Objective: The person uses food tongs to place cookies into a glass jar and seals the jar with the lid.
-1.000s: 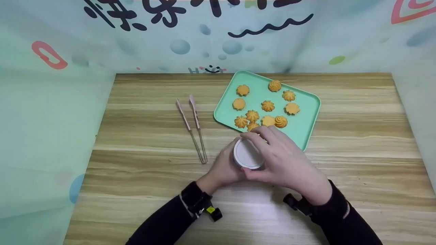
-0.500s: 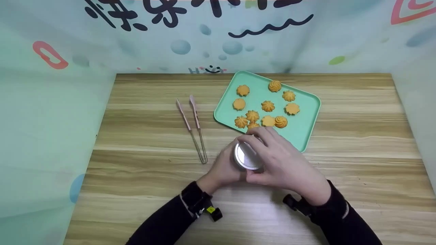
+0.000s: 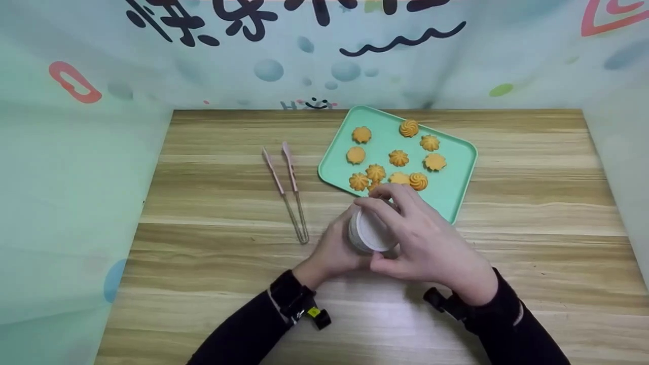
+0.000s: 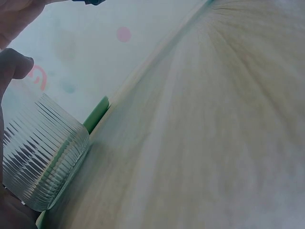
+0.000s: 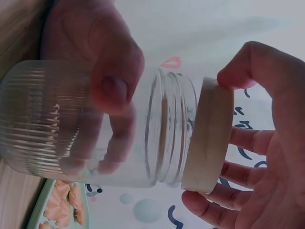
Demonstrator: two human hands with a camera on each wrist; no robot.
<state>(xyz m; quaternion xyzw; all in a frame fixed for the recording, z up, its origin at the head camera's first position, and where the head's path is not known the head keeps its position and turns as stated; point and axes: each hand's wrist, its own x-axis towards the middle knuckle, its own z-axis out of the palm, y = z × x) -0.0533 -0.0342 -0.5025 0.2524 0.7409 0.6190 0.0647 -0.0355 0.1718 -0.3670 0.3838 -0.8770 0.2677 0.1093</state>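
Just in front of the green tray [image 3: 451, 192], on the person's side of it, both hands hold the clear glass jar [image 5: 62, 129], and its pale lid [image 5: 208, 138] has come loose. A second ago the lid sat level over the mouth; now it leans, with a slanted gap between it and the threaded neck, widest on the side away from the tray. That suggests the thread has let go and the opening of the jar is all but done, though the lid has not yet been carried clear of the mouth.

The right hand [image 3: 421, 238] arches over the jar, thumb on the lid edge farthest from the tray and fingertips on the edge nearest it, so that it pinches the lid across its width. The left hand [image 3: 337, 248] wraps the jar's body, thumb on one side, the other fingers showing through the glass. Whether the base rests on the wooden table [image 3: 203, 263] or is lifted off it, I cannot tell from these angles.

Several cookies [image 3: 398, 157] lie on the tray, behind the jar. To the tray's left, the pink-tipped tongs [image 3: 296, 192] lie spread, touched by neither hand.
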